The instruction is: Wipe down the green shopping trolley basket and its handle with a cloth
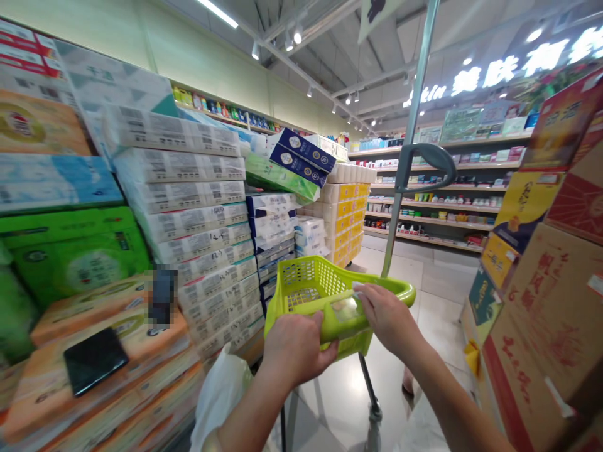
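A lime-green shopping cart (325,277) with a perforated basket stands right in front of me, and nothing shows inside the part of the basket that I can see. My left hand (294,345) is closed on the left part of its handle (338,319), with the thumb pointing toward the middle. Farther right, my right hand (384,311) grips the same handle, fingers curled over the top. A small white edge shows by the right fingertips; I cannot make out what it is. A clear label panel lies on the handle between the hands.
Stacked white tissue packs (202,207) rise on the left, beside orange packs bearing a black phone (95,361). A metal pole (421,81) with a grey loop stands just beyond the cart. Cardboard boxes (551,301) line the right; stocked shelves (438,201) run across the back.
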`<state>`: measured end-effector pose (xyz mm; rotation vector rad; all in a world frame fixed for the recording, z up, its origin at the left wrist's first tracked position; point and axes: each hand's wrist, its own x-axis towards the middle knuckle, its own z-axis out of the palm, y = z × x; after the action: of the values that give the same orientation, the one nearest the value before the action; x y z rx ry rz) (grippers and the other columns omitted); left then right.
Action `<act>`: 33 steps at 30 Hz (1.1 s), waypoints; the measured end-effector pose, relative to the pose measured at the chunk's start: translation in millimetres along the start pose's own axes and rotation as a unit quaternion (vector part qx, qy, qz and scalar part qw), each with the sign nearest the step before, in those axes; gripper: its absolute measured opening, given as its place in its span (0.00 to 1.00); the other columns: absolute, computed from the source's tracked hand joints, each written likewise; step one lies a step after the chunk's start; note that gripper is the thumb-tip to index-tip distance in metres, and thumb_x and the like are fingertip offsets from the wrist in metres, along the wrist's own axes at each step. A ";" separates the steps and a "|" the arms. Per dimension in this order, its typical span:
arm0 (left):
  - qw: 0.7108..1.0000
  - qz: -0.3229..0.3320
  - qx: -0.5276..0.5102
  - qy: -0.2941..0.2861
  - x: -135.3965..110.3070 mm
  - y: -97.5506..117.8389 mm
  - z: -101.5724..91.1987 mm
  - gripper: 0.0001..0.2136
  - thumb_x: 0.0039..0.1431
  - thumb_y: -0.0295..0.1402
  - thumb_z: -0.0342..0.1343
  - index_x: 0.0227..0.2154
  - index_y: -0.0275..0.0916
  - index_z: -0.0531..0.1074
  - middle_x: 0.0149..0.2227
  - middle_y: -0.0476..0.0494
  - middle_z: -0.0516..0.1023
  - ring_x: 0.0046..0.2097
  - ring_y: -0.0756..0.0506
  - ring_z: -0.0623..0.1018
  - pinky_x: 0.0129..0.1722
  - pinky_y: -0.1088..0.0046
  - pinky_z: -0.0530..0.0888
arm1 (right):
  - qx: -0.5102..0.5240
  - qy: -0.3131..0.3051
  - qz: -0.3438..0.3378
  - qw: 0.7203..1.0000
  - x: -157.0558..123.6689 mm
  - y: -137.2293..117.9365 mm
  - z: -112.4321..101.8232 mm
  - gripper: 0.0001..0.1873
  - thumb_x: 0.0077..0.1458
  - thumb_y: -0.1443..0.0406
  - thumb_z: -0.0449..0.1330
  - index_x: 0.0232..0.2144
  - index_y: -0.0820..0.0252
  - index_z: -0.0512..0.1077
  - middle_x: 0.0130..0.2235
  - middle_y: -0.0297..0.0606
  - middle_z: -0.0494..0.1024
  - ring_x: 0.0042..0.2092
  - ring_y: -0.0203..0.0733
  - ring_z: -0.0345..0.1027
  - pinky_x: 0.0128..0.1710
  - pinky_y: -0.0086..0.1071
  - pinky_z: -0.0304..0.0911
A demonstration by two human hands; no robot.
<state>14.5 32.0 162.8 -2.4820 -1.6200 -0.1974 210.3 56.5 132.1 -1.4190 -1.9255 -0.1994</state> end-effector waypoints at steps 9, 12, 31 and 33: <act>1.000 0.002 0.002 0.003 0.3 -0.8 1.5 0.19 0.57 0.48 0.44 0.38 0.41 0.71 0.33 0.39 0.80 0.35 0.37 0.80 0.34 0.63 0.72 | 0.047 0.084 -0.144 0.985 -23.1 -29.0 20.9 0.15 0.63 0.68 0.48 0.48 0.56 0.70 0.50 0.41 0.75 0.54 0.44 0.66 0.56 0.43 0.60; 1.000 -0.011 -0.007 -0.011 -0.5 -0.1 -1.6 0.19 0.56 0.50 0.45 0.37 0.41 0.71 0.33 0.39 0.80 0.36 0.38 0.79 0.35 0.65 0.71 | 0.041 0.146 -0.092 0.984 -23.0 1.9 20.8 0.16 0.63 0.66 0.47 0.47 0.57 0.72 0.48 0.43 0.76 0.52 0.45 0.68 0.54 0.45 0.62; 1.000 0.005 -0.009 -0.013 -0.1 -7.3 -0.2 0.18 0.56 0.49 0.47 0.35 0.41 0.72 0.33 0.39 0.79 0.36 0.38 0.80 0.34 0.65 0.70 | 0.024 0.222 0.008 0.975 -25.5 48.1 24.1 0.15 0.64 0.64 0.46 0.42 0.59 0.73 0.44 0.42 0.78 0.50 0.46 0.68 0.57 0.49 0.57; 1.000 0.010 -0.015 -0.010 -0.2 -8.4 -0.1 0.17 0.56 0.48 0.47 0.35 0.41 0.72 0.33 0.39 0.79 0.36 0.37 0.80 0.34 0.65 0.70 | 0.039 0.214 -0.038 0.975 -29.4 37.0 26.9 0.15 0.63 0.66 0.47 0.44 0.58 0.72 0.48 0.42 0.76 0.53 0.45 0.67 0.58 0.49 0.56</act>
<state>6.7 35.2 163.4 -2.5294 -1.6116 -0.1961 234.5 61.8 83.6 -1.1416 -1.6114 -0.4256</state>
